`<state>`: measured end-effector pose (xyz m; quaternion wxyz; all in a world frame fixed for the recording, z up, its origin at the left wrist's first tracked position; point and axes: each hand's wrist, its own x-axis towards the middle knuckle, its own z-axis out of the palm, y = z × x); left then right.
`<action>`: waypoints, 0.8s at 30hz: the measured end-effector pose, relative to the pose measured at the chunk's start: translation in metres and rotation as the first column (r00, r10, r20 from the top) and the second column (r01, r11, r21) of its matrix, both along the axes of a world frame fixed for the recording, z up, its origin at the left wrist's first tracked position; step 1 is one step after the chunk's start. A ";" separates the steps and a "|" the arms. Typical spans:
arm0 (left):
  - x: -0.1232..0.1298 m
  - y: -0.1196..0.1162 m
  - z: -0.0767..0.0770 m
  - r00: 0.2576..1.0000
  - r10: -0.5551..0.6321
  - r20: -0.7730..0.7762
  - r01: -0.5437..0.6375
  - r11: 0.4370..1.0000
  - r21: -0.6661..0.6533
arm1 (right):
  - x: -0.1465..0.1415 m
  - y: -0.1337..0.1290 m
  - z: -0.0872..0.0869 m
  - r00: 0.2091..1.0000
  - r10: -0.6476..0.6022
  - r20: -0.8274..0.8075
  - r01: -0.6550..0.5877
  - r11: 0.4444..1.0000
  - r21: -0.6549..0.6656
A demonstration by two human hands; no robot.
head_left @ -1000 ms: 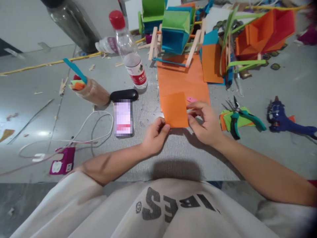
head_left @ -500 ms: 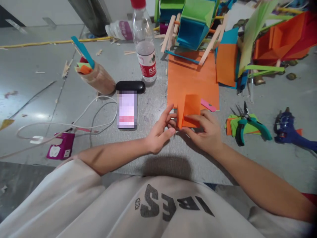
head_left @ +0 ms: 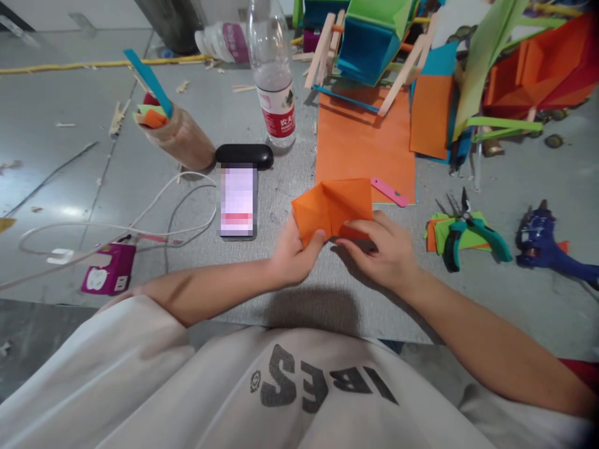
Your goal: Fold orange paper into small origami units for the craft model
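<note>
My left hand (head_left: 296,251) pinched creased orange paper (head_left: 346,198), fingers mostly hidden behind. Couldn't tell if my right hand (head_left: 386,246) gripped it. Clear bottle (head_left: 276,103) was cropped up top.

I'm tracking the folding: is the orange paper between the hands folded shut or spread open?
Spread open: the orange paper shows two panels angled apart, meeting at a crease between the left hand and right hand.

Well left of your creased orange paper (head_left: 349,201), glare whitens the grey tabletop (head_left: 72,211). A soft shadow (head_left: 311,305) falls on the paper's near side; far to its right, corners darken.
</note>
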<state>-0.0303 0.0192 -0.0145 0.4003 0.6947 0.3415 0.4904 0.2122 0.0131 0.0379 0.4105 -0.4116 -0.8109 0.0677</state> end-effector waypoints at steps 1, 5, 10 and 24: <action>0.000 0.001 0.000 0.999 0.034 0.009 -0.034 0.999 -0.001 | 0.001 0.001 -0.001 0.999 -0.048 -0.005 0.048 0.999 -0.001; 0.001 0.002 0.001 0.992 0.111 -0.051 -0.109 0.993 0.042 | 0.005 0.005 -0.002 0.981 -0.193 0.019 0.194 0.981 -0.027; 0.000 -0.003 0.009 0.979 0.036 -0.201 -0.027 0.998 0.048 | 0.000 0.000 0.004 0.994 -0.104 0.023 0.106 0.985 -0.133; -0.006 0.013 0.038 0.689 0.481 -0.542 -0.270 0.865 0.423 | 0.026 0.015 -0.014 0.910 -0.253 -0.327 0.010 0.804 -0.595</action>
